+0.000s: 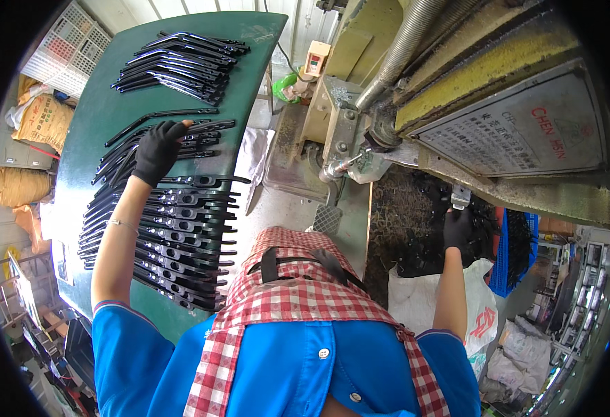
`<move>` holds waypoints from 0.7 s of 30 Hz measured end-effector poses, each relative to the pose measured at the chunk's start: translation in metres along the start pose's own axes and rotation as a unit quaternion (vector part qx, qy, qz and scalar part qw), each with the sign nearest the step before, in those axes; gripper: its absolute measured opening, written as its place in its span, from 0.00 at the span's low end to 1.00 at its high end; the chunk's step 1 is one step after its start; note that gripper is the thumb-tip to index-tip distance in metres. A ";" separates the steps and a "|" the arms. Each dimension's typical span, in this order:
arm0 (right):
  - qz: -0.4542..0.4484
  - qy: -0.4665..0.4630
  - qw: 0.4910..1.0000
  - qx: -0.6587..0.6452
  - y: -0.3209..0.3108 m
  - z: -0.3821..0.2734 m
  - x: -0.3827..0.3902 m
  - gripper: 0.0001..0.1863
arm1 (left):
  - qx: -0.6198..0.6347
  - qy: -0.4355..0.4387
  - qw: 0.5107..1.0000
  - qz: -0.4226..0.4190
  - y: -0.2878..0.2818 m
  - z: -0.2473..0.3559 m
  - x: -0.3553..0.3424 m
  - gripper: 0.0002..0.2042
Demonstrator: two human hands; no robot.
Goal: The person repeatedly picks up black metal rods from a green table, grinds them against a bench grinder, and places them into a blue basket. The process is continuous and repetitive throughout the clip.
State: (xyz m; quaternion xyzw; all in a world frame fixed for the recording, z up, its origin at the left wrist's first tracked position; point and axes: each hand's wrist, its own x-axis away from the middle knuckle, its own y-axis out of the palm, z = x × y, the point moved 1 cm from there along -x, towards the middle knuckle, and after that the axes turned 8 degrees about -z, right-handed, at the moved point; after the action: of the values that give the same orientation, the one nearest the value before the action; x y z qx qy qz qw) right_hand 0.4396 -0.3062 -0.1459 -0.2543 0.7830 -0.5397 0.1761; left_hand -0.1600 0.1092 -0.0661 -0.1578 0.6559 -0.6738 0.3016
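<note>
My left hand [157, 151], in a black glove with a bare fingertip showing, is closed at the end of a black wiper arm [211, 125] in the middle group on the green table [249, 42]. One bent wiper arm [159, 115] lies just beyond it. Under and below my wrist, many more wiper arms [180, 226] lie side by side in a long row. My right hand [458, 229], also black-gloved, reaches far right over a pile of dark parts. Its fingers are closed at a small silver metal piece [460, 197]; the dark pile partly hides the grip.
Another bunch of wiper arms [180, 66] lies at the table's far end. A large press machine [506, 132] overhangs the right side. A blue basket [503, 267] and a white sack [416, 295] flank my right arm. A foot pedal [326, 219] sits on the floor.
</note>
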 end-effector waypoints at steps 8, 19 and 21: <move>-0.222 -0.065 0.345 -0.910 -0.019 -0.160 0.050 0.18 | 0.184 0.130 0.963 -0.148 -0.034 0.162 -0.047 0.15; -0.271 -0.189 0.339 -0.881 -0.030 -0.265 0.087 0.13 | 0.251 0.140 0.948 -0.135 -0.036 0.207 -0.048 0.16; -0.257 -0.197 0.358 -0.876 -0.022 -0.265 0.086 0.13 | 0.238 0.129 0.952 -0.141 -0.037 0.209 -0.043 0.15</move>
State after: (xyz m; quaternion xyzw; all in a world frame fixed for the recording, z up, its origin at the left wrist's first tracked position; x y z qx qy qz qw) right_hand 0.2286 -0.1629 -0.0314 -0.5529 0.6528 0.4973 -0.1443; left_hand -0.0070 -0.0306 -0.0027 -0.0846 0.4810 -0.8605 0.1451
